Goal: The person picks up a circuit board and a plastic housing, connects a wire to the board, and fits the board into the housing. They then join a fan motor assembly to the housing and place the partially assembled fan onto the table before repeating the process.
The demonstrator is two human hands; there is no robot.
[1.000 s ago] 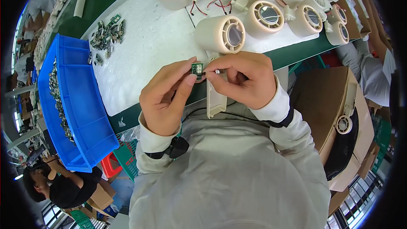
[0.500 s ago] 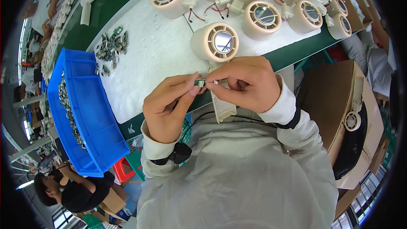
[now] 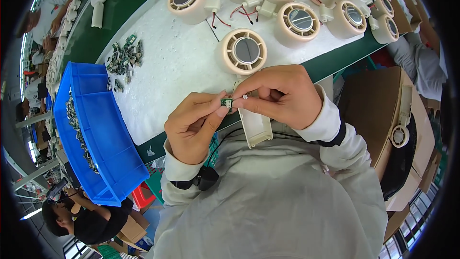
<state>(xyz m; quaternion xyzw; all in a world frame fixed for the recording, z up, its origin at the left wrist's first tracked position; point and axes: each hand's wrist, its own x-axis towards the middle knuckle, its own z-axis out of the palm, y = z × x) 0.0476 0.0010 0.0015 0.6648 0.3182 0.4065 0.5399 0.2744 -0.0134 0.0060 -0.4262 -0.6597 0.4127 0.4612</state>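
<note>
Between the thumb and forefinger of my left hand (image 3: 192, 123) is a small green circuit board (image 3: 226, 102) with a white socket. My right hand (image 3: 283, 97) pinches a small white plug (image 3: 245, 97) right beside the board; whether plug and board touch, I cannot tell. Just beyond my hands a cream fan head (image 3: 245, 52) with a round mirror-like centre lies on the white-covered bench. Its open, hollow handle shell (image 3: 256, 128) reaches over the bench edge below my right hand. The wires behind the plug are mostly hidden by my fingers.
Loose circuit boards (image 3: 125, 57) lie in a pile at the left of the bench. A blue bin (image 3: 108, 129) holding more boards stands beside it. Several fan heads (image 3: 297, 21) with red and black wires line the far side. A cardboard box (image 3: 366, 110) stands at right.
The board has turned so its face shows more, and both hands have shifted slightly right and down in view. The handle shell shows more of its hollow inside.
</note>
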